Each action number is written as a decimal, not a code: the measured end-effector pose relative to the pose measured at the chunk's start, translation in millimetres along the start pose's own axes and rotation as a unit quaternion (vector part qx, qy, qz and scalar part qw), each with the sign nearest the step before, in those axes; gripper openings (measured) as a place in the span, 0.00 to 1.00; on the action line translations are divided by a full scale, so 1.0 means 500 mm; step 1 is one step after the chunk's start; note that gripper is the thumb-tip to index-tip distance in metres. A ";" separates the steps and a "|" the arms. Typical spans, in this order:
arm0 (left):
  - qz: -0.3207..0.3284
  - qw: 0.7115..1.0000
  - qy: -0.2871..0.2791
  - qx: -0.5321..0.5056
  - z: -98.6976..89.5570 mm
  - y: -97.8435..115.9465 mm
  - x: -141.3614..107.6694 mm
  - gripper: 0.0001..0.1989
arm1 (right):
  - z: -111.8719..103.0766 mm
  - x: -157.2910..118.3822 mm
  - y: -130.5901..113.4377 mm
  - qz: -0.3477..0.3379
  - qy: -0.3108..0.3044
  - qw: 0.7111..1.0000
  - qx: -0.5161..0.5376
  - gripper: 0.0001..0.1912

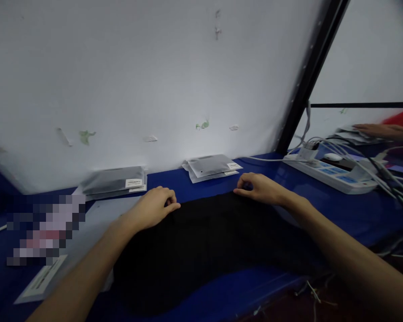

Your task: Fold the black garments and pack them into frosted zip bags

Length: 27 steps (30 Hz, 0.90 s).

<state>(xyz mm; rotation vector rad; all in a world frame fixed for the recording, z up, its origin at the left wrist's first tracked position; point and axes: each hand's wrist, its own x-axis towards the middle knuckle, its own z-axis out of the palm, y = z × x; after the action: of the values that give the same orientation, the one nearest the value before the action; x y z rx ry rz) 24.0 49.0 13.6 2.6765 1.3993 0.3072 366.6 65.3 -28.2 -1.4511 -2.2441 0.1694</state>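
A black cloth (201, 246) lies spread over the blue table in front of me, its lower right part reaching the front edge. My left hand (159, 203) pinches its far left corner between thumb and curled fingers. At the far right corner my right hand (255, 187) grips the same cloth, its thumb and fingers closed. The far edge of the cloth runs fairly straight between both hands. Partly under my left forearm is a large translucent bag (83, 237) with a white label.
Stacks of packed grey bags lie along the wall, left (114, 181) and centre (213, 166). A white power strip (336, 175) with tangled cables sits on the blue table (322, 210) at right. Beyond the black frame post (310, 76), another person's hand (376, 130) rests on bags.
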 end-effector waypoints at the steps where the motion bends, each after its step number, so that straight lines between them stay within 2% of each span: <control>1: -0.006 1.000 0.005 0.003 0.004 -0.004 0.002 0.11 | 0.002 0.001 0.000 0.006 0.010 1.000 0.002 0.09; 5: -0.033 0.999 0.038 0.015 0.019 -0.018 0.007 0.10 | 0.011 0.005 0.002 0.033 0.056 0.998 -0.008 0.09; 9: -0.038 0.997 0.052 0.030 0.029 -0.027 0.008 0.10 | 0.019 0.009 0.002 0.033 0.071 0.997 -0.020 0.10; 15: -0.027 0.997 0.062 0.021 0.033 -0.025 0.007 0.14 | 0.022 0.009 -0.002 0.024 0.055 0.998 -0.001 0.08; 20: -0.042 0.997 0.058 0.010 0.029 -0.011 0.003 0.23 | 0.020 0.007 -0.003 0.002 0.040 0.997 0.068 0.07; 23: -0.009 0.998 0.057 0.031 0.032 -0.007 0.000 0.27 | 0.019 0.006 -0.002 -0.014 0.032 0.997 0.063 0.08; 27: 0.022 0.997 0.044 0.062 0.035 -0.004 -0.004 0.27 | 0.019 0.006 0.001 -0.035 0.024 0.999 0.035 0.10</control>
<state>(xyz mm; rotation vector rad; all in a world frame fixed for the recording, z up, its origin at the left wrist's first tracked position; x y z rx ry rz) 25.0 48.5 -4.2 2.8298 1.4294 0.3574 361.8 69.5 -35.6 -1.3259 -2.2237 0.1875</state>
